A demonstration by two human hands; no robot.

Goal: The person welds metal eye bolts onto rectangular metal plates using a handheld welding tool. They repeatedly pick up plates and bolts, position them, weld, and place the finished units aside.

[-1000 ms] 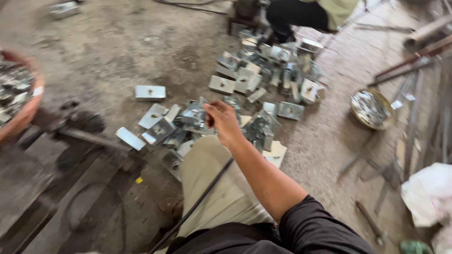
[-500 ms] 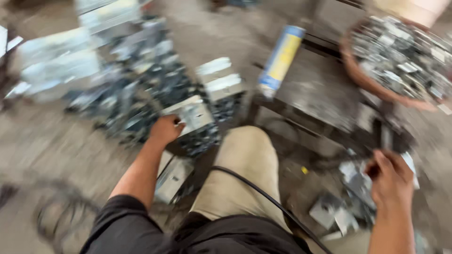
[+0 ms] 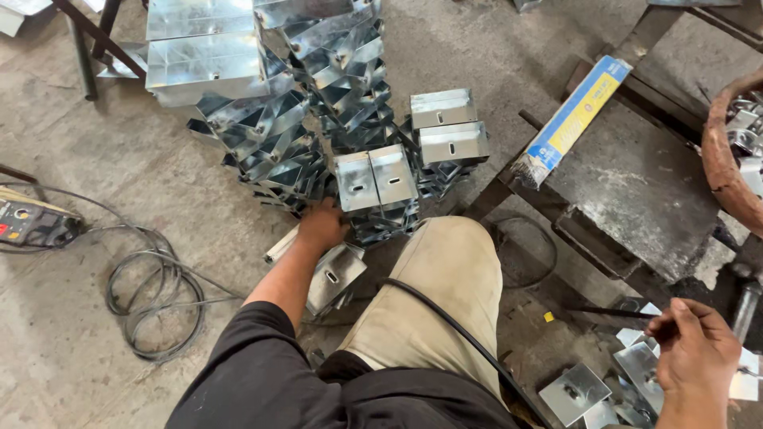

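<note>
My left hand [image 3: 322, 225] reaches down to the foot of a stack of shiny folded metal brackets [image 3: 318, 119], its fingers closed against a bracket [image 3: 375, 179] at the stack's base. A loose bracket [image 3: 334, 274] lies just under my wrist. My right hand [image 3: 695, 349] is at the lower right, pinching a thin dark rod [image 3: 612, 313] between its fingers, above flat metal plates [image 3: 576, 392] on the floor. My tan trouser knee [image 3: 437, 294] is between the hands, with a black cable [image 3: 469, 342] running across it.
A blue and yellow long box [image 3: 574, 117] lies on a dark steel work table [image 3: 636, 183]. A rusty round basin [image 3: 727, 159] with metal parts is at the right edge. Coiled cable [image 3: 155, 294] and a small control box [image 3: 32, 222] lie at left.
The view has swung from scattered plates to the bracket stack. My left hand has gone down to the stack's base. My right hand stays low at right with the rod.
</note>
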